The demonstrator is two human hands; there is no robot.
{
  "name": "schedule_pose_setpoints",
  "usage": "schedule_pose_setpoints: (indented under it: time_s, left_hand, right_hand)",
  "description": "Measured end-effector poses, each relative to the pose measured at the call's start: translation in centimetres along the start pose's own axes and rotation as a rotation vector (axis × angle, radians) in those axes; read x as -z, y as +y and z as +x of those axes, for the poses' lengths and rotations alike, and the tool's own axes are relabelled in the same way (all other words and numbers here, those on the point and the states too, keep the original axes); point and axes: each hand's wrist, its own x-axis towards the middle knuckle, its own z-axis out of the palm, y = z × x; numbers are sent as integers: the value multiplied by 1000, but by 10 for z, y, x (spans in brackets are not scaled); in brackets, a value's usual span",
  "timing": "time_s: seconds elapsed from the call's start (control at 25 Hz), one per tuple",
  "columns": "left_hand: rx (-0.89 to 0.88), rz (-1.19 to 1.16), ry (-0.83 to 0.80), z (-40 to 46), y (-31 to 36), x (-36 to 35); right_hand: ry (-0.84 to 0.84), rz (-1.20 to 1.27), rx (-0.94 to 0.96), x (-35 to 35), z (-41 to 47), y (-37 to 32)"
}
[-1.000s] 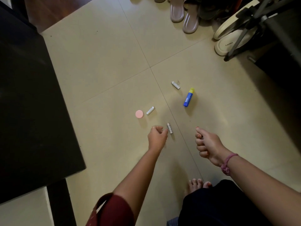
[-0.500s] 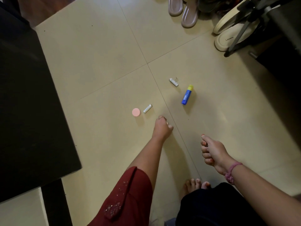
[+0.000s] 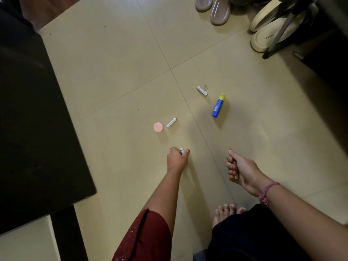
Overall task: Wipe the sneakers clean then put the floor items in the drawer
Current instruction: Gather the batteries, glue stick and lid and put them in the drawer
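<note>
Batteries: I count three white ones — one pinched in the left hand (image 3: 177, 159), its tip showing between thumb and forefinger just above the floor (image 3: 113, 72); a second battery (image 3: 172, 122) lying flat beside the pink lid; a third battery (image 3: 202, 91) lying farther out, near the spray can.
Left hand: reached forward and down, fingers curled round the held battery (image 3: 181, 150).
Right hand: the right hand (image 3: 242, 169) hovers off the floor, well apart from the left, fingers curled tight into the palm; something dark seems tucked inside the fist, but I cannot tell what it is.
Pink lid: the lid (image 3: 158, 127) is a small round disc, flat on the tile, just left of the second battery.
Spray can: the can (image 3: 218, 105) is blue with a yellow cap — on its side, cap pointing away from me.
Footwear: a pair of slippers (image 3: 212, 6) at the top edge; pale sandals (image 3: 267, 37) at top right, partly behind a dark metal frame (image 3: 280, 32).
Left edge: a dark table (image 3: 28, 129) fills that side.
Foreground: a red sleeve (image 3: 146, 238), a bare foot (image 3: 224, 213), a pink band (image 3: 266, 193) on the right wrist.
</note>
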Motion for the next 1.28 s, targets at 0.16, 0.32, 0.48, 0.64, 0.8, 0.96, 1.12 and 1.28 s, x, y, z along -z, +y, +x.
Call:
schedule_pose_setpoints:
  time_s: [0.16, 0.32, 0.48, 0.64, 0.8, 0.96, 1.12, 1.28]
  left_hand:
    - [-24, -109, -117, -18, 18, 8]
    - [-176, -303, -405, -68, 49, 20]
    - [-421, 25, -471, -104, 69, 21]
    - [-535, 28, -318, -115, 75, 22]
    - [-356, -395, -301, -125, 83, 5]
    - [-364, -522, -383, -136, 84, -3]
    - [-499, -555, -107, -119, 73, 4]
    - [-454, -190, 187, -42, 65, 29]
  right_hand:
    - [-28, 116, 22, 0, 2, -7]
    - [-86, 252, 36, -4, 7, -19]
    - [-131, 292, 31, -12, 11, -17]
    - [-152, 260, -21, -18, 13, -11]
    - [-184, 364, 23, -11, 13, -19]
    - [-233, 446, 34, -23, 6, -20]
    - [-195, 396, 42, -19, 1, -27]
    - [-183, 405, 40, -4, -2, -33]
